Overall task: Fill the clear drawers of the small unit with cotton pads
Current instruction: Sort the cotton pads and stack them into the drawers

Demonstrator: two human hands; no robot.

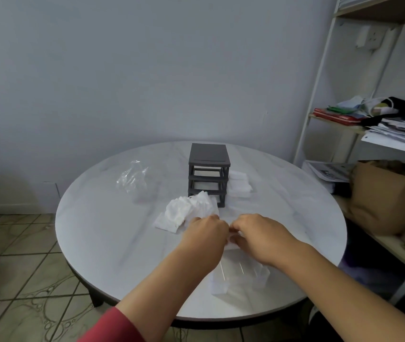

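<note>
A small dark grey drawer unit [209, 172] stands on the round white table [112, 243], its slots looking empty. A loose heap of white cotton pads [184, 213] lies in front of it to the left. Another stack of pads [239, 185] sits to the right of the unit. A clear drawer [233, 270] rests on the table near me, under my wrists. My left hand [205, 234] and my right hand [258, 234] meet fingertip to fingertip above the drawer's far end, pinching something white and small between them; what it is stays partly hidden.
An empty clear plastic bag [133, 177] lies at the table's left rear. A white shelf rack [369, 124] with papers, cloths and a brown bag [384, 201] stands to the right. The tiled floor [23, 280] shows at the left.
</note>
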